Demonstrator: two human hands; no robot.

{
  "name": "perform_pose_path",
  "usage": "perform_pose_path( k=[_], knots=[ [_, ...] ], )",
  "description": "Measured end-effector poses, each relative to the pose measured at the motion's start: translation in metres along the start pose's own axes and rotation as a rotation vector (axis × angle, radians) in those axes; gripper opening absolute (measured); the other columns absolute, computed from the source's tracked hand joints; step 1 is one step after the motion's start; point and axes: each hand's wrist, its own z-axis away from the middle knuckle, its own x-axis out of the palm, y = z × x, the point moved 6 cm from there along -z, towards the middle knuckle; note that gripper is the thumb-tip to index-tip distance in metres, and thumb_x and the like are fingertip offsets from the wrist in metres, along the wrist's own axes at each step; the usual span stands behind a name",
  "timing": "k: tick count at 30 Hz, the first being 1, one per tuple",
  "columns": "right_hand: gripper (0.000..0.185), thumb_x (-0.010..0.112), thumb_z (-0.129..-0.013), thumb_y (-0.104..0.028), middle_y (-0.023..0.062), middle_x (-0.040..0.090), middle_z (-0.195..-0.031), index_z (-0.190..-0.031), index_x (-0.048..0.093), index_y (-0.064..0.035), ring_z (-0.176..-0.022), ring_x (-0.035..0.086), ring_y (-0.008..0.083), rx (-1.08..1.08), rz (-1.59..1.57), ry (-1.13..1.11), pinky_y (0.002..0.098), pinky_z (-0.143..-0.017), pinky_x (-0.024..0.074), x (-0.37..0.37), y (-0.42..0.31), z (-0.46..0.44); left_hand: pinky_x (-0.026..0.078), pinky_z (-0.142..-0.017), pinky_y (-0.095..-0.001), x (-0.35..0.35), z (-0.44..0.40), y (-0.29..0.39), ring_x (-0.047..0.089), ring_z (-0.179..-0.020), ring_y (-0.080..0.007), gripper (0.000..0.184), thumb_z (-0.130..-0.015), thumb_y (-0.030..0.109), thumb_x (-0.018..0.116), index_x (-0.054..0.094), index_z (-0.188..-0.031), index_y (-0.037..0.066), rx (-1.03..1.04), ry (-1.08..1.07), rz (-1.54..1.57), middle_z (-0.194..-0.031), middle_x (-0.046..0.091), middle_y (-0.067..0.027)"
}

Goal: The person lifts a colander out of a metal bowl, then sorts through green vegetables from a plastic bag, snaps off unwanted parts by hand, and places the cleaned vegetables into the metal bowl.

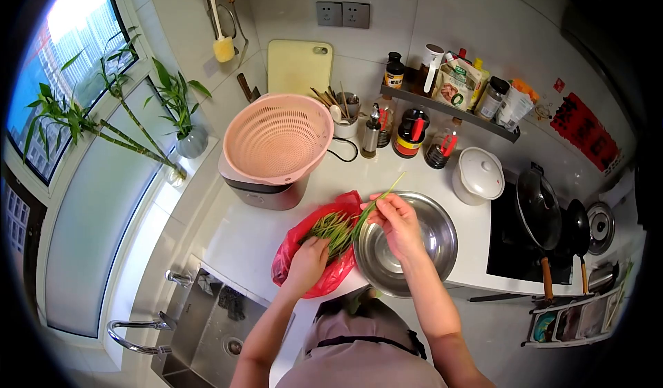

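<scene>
A red plastic bag (pixel 337 275) lies open on the counter, filled with thin green vegetable stems (pixel 336 230). My left hand (pixel 309 263) reaches into it from the near side, its curled fingers closed on stems; the fingertips are partly hidden. Beside the bag stands a wide stainless steel bowl (pixel 436 250), and its visible inside is shiny bare metal. Over the bowl's left rim, my right hand (pixel 395 222) pinches a few long green stems (pixel 364 215) between thumb and fingers. One thin tip points up and away.
A pink colander (pixel 242 136) rests on a grey box-like appliance (pixel 266 196) behind the bag. Sauce bottles (pixel 411 132) line the wall below a shelf (pixel 449 106). At right are a white lidded pot (pixel 478 175) and a stove (pixel 507 250) with pans. The sink (pixel 207 343) lies front left.
</scene>
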Motion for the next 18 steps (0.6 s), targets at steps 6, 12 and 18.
perform_pose_path(
  k=[6, 12, 18],
  knots=[
    [0.018, 0.052, -0.097, -0.012, 0.0176, 0.067, -0.102, -0.106, 0.059, 0.002, -0.079, 0.066, 0.0135, -0.008, -0.013, 0.024, 0.0227, -0.071, 0.0538, -0.006, -0.001, 0.0, 0.049, -0.09, -0.0345, 0.022, -0.021, 0.024, 0.063, -0.103, -0.0244, 0.034, -0.096, 0.009, 0.04, 0.052, -0.124, -0.005, -0.222, -0.219, 1.123, -0.109, 0.065, -0.0186],
    [0.018, 0.055, -0.095, -0.012, 0.0178, 0.068, -0.1, -0.107, 0.06, 0.0015, -0.075, 0.066, 0.0131, -0.076, -0.042, 0.227, 0.0221, -0.067, 0.0547, -0.052, -0.013, -0.006, 0.05, -0.092, -0.0383, 0.018, -0.01, 0.026, 0.064, -0.098, -0.0292, 0.035, -0.099, 0.013, 0.036, 0.05, -0.125, -0.006, -0.268, -0.395, 1.342, -0.108, 0.063, -0.022],
    [0.02, 0.058, -0.094, -0.014, 0.0159, 0.068, -0.099, -0.108, 0.059, 0.0011, -0.075, 0.065, 0.0121, -0.095, -0.061, 0.3, 0.0224, -0.065, 0.0553, -0.077, -0.018, -0.002, 0.05, -0.091, -0.0382, 0.012, -0.001, 0.024, 0.065, -0.098, -0.0309, 0.035, -0.098, 0.012, 0.038, 0.049, -0.125, -0.006, -0.329, -0.428, 1.355, -0.109, 0.063, -0.0228]
  ],
)
